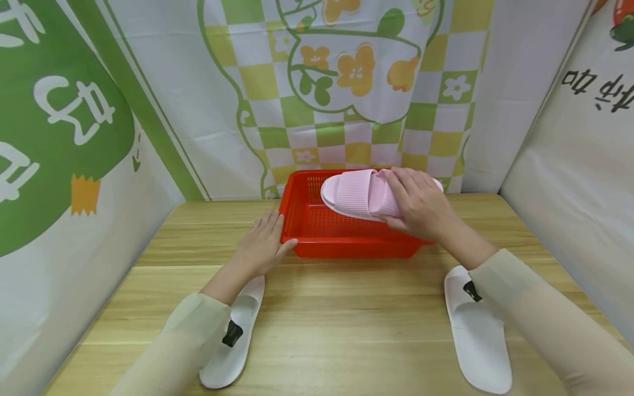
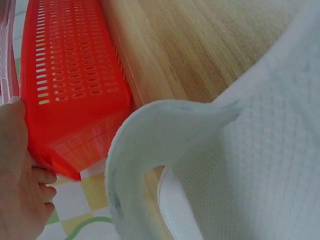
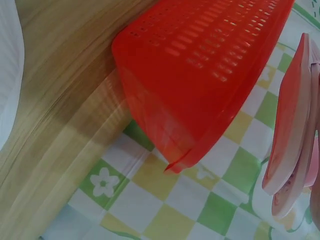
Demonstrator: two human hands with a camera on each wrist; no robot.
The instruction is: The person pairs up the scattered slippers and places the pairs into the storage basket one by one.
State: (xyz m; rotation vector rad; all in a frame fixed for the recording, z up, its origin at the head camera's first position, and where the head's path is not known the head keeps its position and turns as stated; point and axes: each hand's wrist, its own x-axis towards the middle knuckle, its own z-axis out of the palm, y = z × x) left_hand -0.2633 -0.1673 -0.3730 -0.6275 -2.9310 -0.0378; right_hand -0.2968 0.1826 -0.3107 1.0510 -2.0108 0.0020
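My right hand [image 1: 422, 202] grips a pair of pink slippers [image 1: 353, 193] at one end, holding them over the red basket [image 1: 354, 248]. In the right wrist view the two slippers [image 3: 291, 125] lie against each other, beside and apart from the basket wall [image 3: 170, 85]. My left hand [image 1: 261, 243] touches the basket's left side, fingers straight along the rim and thumb at the near corner. The left wrist view shows that hand [image 2: 20, 175] at the basket's end, with some fingertips beyond its edge. Inside the basket, only the perforated floor and walls show.
A white slipper [image 1: 241, 324] with a dark patch lies partly under my left forearm. Another white slipper [image 1: 479, 338] lies beside my right forearm. The wooden table [image 1: 354, 330] meets a patterned cloth [image 1: 327, 135] behind the basket, and printed cloth hangs at both sides.
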